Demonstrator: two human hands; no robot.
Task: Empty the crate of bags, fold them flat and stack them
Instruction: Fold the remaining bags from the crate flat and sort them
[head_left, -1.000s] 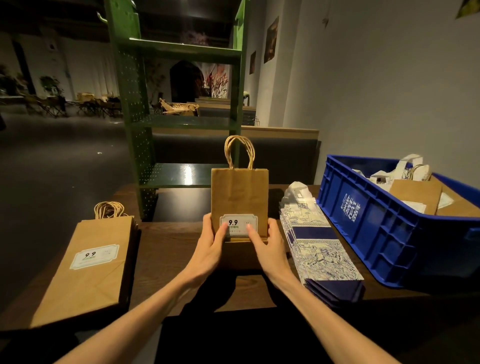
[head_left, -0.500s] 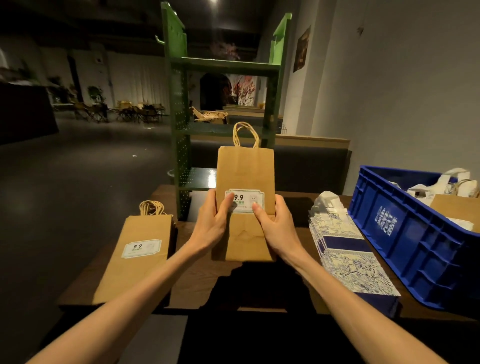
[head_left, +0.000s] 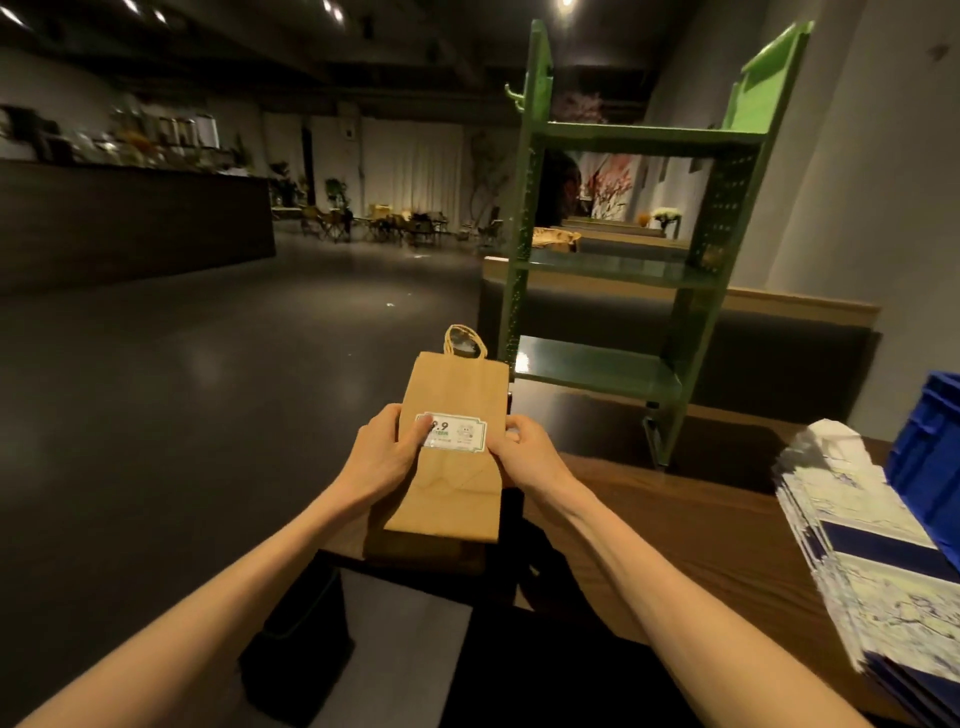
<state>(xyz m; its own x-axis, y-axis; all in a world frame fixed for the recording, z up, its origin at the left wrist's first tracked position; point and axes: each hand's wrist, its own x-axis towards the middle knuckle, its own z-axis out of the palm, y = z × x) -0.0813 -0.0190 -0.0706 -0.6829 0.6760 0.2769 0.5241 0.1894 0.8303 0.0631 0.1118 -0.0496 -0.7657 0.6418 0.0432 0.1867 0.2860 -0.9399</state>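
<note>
The kraft paper bag (head_left: 451, 452), folded flat, was held between both hands, left hand (head_left: 382, 457) and right hand (head_left: 524, 454) pinching opposite side edges equally near, its long axis running away from them, handles (head_left: 464, 340) farthest, above a brown stack (head_left: 421, 551).

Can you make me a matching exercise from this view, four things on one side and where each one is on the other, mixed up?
Things:
1. brown paper bag
2. blue crate
3. stack of blue-and-white bags
4. green shelf unit

Places:
A. at the right edge of the view
B. standing at the far side of the table
C. held between the left hand and the right hand
D. lying flat on the table just left of the crate

Pairs: 1-C, 2-A, 3-D, 4-B
</note>
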